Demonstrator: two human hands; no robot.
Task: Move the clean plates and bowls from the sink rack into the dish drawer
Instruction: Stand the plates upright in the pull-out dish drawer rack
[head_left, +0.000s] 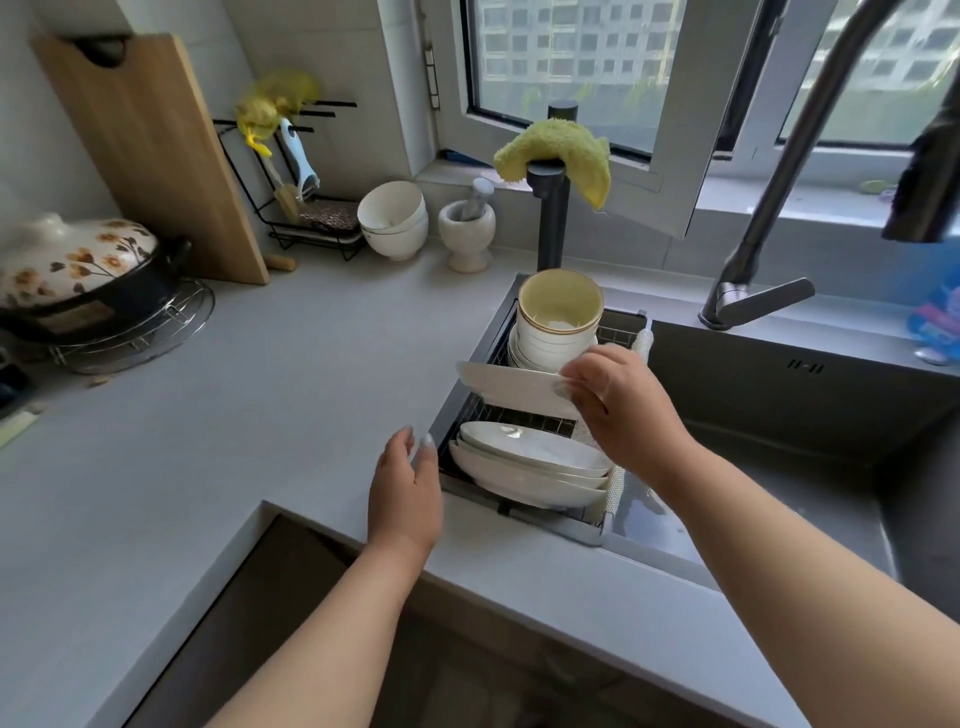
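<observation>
Wooden cutting board leaning vs wall, far L of counter. Floral-lid pot sitting on wire trivet. Stacked white bowls standing beside mortar w/ pestle. Yellow cloth hanging over dark post. Faucet arching over sink, R.

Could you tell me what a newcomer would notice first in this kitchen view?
The right hand pinches a white plate by its edge above the sink rack, where more plates and stacked bowls wait. The left hand hovers open beside the rack. A yellow cloth drapes over a dark post behind.
</observation>
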